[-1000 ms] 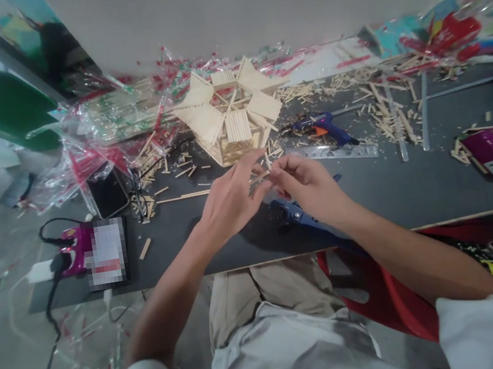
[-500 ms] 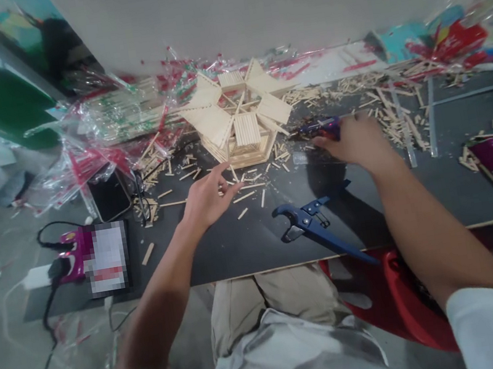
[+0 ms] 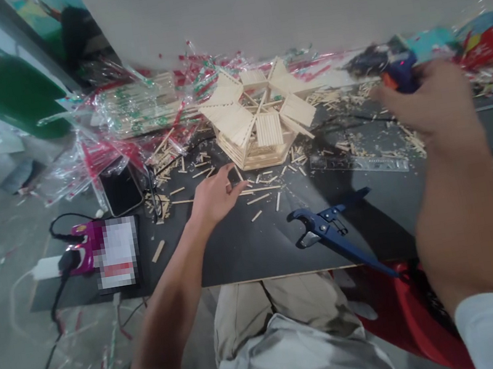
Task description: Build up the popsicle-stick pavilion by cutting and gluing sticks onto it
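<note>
left hand (image 3: 215, 197): lay low on the tabletop (image 3: 248, 253) near the middle, palm down, fingers loosely open with the forefinger stretched forward; it gripped nothing that showed.
loose sticks (image 3: 259, 198): short wooden pieces scattered on the tabletop just beside the left fingertips, between that hand and the stick model.
right hand (image 3: 434, 111): raised above the tabletop's right half, blurred, fingers closed around the glue gun.
glue gun (image 3: 400, 74): blue with an orange part, up in the right hand over the far right part of the tabletop; its tip was too blurred to make out.
stick model (image 3: 259, 121): a pale wooden build with fanned panels, standing at the far edge in the middle, just beyond the loose sticks.
cutter (image 3: 329, 230): blue-handled, lying flat near the front edge, right of the left hand and apart from it.
ruler (image 3: 365, 162): clear, lying flat right of the stick model.
phone (image 3: 121, 190): dark, toward the far left corner.
power strip (image 3: 81, 247): purple, at the left edge, with a dark cable plugged in.
wrappers (image 3: 123, 116): crumpled clear plastic with red and green print, heaped along the far left edge.
</note>
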`<state>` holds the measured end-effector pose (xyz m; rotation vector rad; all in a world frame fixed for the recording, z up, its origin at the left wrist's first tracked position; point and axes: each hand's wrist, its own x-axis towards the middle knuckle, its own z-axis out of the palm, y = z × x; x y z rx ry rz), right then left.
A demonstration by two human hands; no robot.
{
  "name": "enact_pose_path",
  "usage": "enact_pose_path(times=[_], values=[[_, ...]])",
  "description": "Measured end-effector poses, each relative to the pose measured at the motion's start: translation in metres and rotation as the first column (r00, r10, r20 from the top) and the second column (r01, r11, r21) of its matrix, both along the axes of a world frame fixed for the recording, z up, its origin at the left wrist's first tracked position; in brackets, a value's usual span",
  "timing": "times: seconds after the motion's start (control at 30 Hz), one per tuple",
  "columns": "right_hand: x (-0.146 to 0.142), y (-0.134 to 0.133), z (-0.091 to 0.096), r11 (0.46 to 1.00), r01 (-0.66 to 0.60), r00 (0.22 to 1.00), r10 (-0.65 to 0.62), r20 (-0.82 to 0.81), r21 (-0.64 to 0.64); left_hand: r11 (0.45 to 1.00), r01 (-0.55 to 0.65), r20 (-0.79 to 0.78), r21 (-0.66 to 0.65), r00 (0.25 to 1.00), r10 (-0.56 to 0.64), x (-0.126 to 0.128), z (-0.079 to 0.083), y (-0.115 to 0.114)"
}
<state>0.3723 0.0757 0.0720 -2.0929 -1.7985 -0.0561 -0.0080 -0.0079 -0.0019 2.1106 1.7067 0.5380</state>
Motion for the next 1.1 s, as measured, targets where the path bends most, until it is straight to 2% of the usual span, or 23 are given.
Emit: enact_pose_path(times=[0.07,0.13,0.2,0.27,0.37,0.5,0.6,0.77,0.87,1.1], values=[[-0.017,0.001,0.020,0.992,-0.004,0.991,0.022,-0.134,0.129,1.000,-0.005,-0.024,-0.016,1.000,0.005,0.000,0.000,0.001],[-0.043,0.001,0.038,0.982,-0.006,0.987,0.036,-0.157,0.189,1.000,-0.012,-0.044,-0.027,0.999,0.010,0.000,-0.001,0.002],[-0.068,0.000,0.051,0.971,-0.102,0.986,0.128,-0.110,0.214,0.999,-0.019,-0.058,-0.035,0.998,0.017,0.000,-0.002,0.002],[-0.089,0.000,0.055,0.932,-0.254,0.957,0.281,-0.072,0.259,0.999,-0.026,-0.074,-0.034,0.997,0.023,0.001,-0.002,0.001],[-0.105,0.005,0.050,0.843,-0.434,0.889,0.457,0.001,0.318,1.000,-0.009,-0.137,-0.020,0.991,0.006,0.001,-0.004,0.002],[-0.111,0.018,0.036,0.792,-0.527,0.849,0.509,0.143,0.307,0.998,0.061,-0.238,-0.008,0.969,-0.061,0.000,-0.006,0.003],[-0.110,0.025,0.029,0.762,-0.577,0.816,0.550,0.177,0.293,0.998,0.059,-0.249,0.012,0.967,-0.055,0.000,-0.007,0.004],[-0.108,0.025,0.029,0.757,-0.611,0.791,0.575,0.211,0.230,0.999,0.037,-0.262,0.036,0.965,-0.027,0.003,-0.007,0.004],[-0.107,0.024,0.032,0.760,-0.610,0.792,0.572,0.214,0.224,0.997,0.039,-0.259,0.067,0.966,-0.021,0.003,-0.009,0.004],[-0.106,0.021,0.036,0.731,-0.642,0.767,0.615,0.186,0.231,0.992,0.041,-0.234,0.116,0.972,-0.013,0.000,-0.013,0.004]])
